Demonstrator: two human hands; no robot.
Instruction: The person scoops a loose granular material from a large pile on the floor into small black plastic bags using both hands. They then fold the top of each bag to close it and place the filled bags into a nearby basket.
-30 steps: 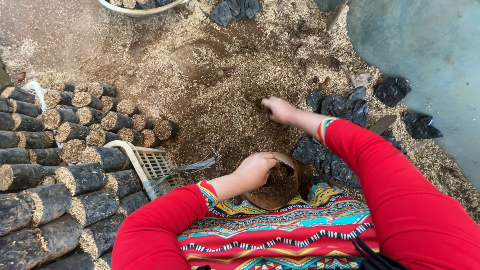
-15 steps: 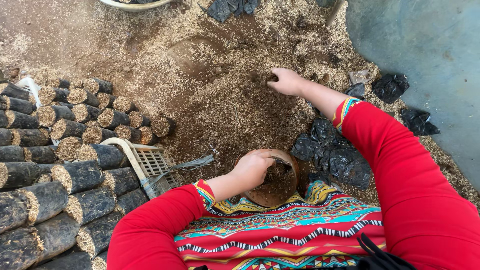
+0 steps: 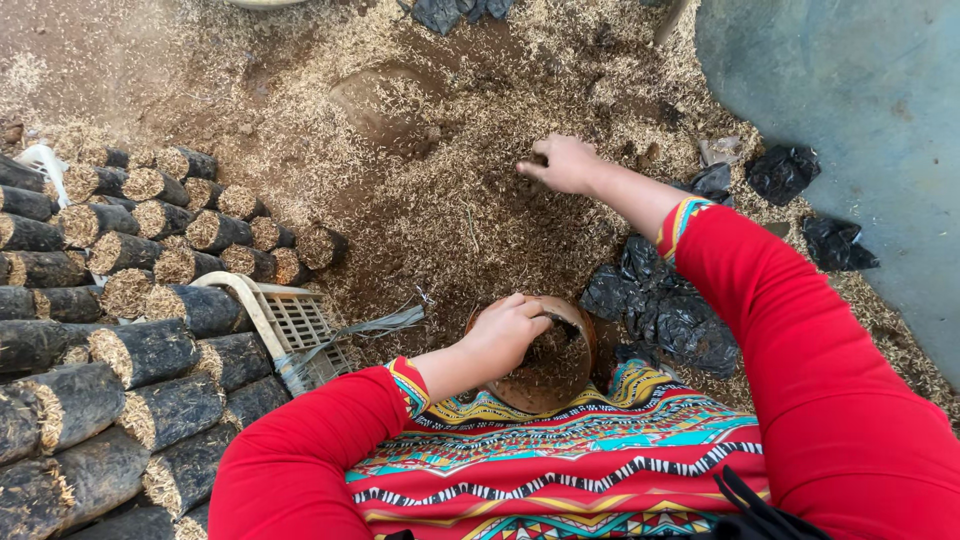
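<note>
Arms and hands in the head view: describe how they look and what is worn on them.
Both arms wear long, plain red sleeves: the left sleeve and the right sleeve. Each ends in a patterned cuff with yellow, teal and red stripes, matching the patterned cloth over the lap. The left hand and right hand are bare, without gloves. No rings, watch or bracelets can be made out.

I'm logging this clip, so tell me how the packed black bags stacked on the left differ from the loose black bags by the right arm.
The packed bags are filled into firm cylinders, husk showing at their open ends; the loose bags are empty and crumpled. The packed bags lie stacked in neat rows; the loose bags sit in a jumbled heap. Both are black plastic, lying on the husk-strewn ground.
</note>
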